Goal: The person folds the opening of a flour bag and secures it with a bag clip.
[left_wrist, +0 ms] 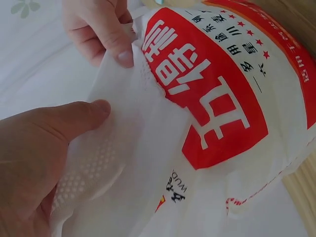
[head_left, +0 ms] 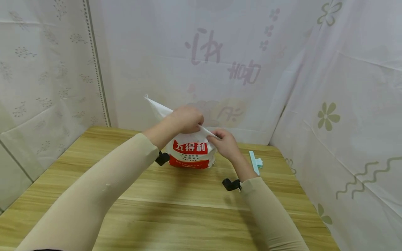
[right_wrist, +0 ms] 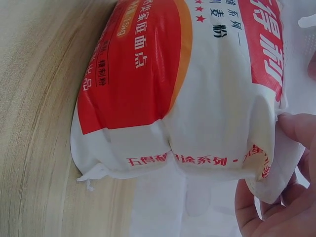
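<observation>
A white flour bag (head_left: 190,155) with red printed panels stands upright on the wooden table. Its loose top is folded over, and one corner sticks up to the left. My left hand (head_left: 187,119) pinches the folded top edge near its middle, thumb on the near side in the left wrist view. At the right end of the same fold, my right hand (head_left: 226,143) pinches the fabric between thumb and fingers. In the right wrist view the bag's side (right_wrist: 217,113) bulges full, with its lower corner resting on the table.
To the right of the bag, a light-blue sealing clip (head_left: 255,162) lies on the wooden table (head_left: 188,212). Patterned white curtains (head_left: 157,52) hang behind the table and along both sides. Each wrist wears a small black camera (head_left: 231,184).
</observation>
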Available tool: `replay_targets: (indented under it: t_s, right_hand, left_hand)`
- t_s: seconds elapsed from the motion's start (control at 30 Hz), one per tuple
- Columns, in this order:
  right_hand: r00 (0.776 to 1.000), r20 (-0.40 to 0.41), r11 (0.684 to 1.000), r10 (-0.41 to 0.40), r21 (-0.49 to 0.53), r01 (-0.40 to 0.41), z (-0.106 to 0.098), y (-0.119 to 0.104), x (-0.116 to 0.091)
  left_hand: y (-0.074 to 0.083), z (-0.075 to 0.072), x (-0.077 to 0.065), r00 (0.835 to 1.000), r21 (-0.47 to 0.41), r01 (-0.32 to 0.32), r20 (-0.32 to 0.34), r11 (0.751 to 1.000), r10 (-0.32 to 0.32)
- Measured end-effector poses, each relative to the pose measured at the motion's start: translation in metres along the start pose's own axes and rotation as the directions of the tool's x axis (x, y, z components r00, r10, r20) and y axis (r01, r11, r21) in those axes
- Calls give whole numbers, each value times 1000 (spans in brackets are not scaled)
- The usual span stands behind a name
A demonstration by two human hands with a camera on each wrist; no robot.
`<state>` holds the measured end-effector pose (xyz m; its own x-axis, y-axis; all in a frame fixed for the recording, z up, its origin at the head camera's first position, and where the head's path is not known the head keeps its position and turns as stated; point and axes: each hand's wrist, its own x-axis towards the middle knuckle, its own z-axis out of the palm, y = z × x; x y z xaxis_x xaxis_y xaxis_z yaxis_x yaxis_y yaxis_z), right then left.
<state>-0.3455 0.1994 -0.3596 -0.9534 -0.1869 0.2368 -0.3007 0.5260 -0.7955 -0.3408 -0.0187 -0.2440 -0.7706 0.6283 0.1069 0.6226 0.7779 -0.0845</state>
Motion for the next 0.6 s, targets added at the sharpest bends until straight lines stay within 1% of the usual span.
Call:
replay_targets:
  t_s: [0.07, 0.17, 0.37, 0.6]
  right_hand:
    - [1000, 3, 1000, -1, 6, 1, 1, -1, 0]
    - [1000, 2, 1000, 0, 15, 0, 2, -1, 0]
    - [1000, -11, 1000, -3, -4, 3, 3, 1, 1]
    - [1000, -28, 1000, -1, -5, 1, 4, 1, 0]
  left_hand:
    - [-2, -1, -3, 1000, -26, 20, 7, 999, -20]
    - [-6, -3, -7, 999, -37, 43, 7, 998, -43]
    - [-12, -7, -12, 999, -48, 50, 6, 998, -50]
    - [-24, -22, -20, 998, -70, 65, 12, 995, -64]
